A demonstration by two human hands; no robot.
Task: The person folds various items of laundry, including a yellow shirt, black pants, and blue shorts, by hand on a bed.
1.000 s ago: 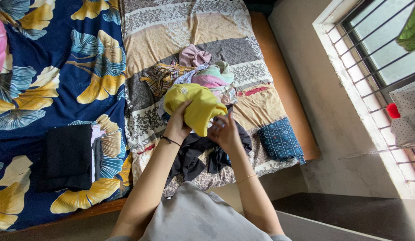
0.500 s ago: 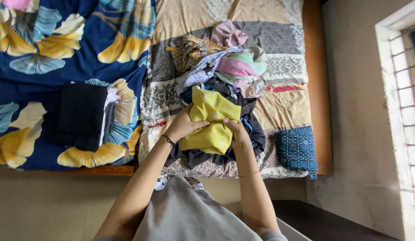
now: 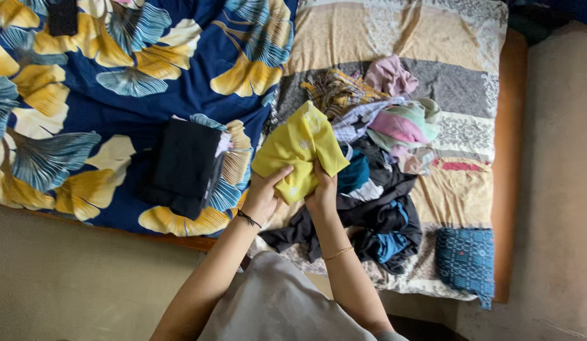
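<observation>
On the bed there are no packages or signs to see, only cloth. A folded black garment [image 3: 183, 165] lies on the dark blue bedsheet [image 3: 104, 101] with its big yellow and teal leaf print. Near the top left corner a small black object [image 3: 62, 16] rests on this same sheet. At the lower right, a folded blue patterned cloth [image 3: 465, 260] sits alone on the striped beige and grey sheet [image 3: 394, 31].

Both hands hold a yellow garment [image 3: 300, 148] with small white motifs, folded to a compact shape. It is lifted above the line where the two sheets meet, just left of the pile of mixed clothes [image 3: 382, 158]. The left hand [image 3: 266, 189] is closed around the lower left edge, the thumb on top of the fabric. The right hand [image 3: 321, 192] pinches the lower middle part, fingers curled tight into the cloth. The two hands are just beside each other.

Both forearms reach forward from the body, nearly parallel. The left wrist carries a thin black band, the right wrist a thin gold bracelet.
</observation>
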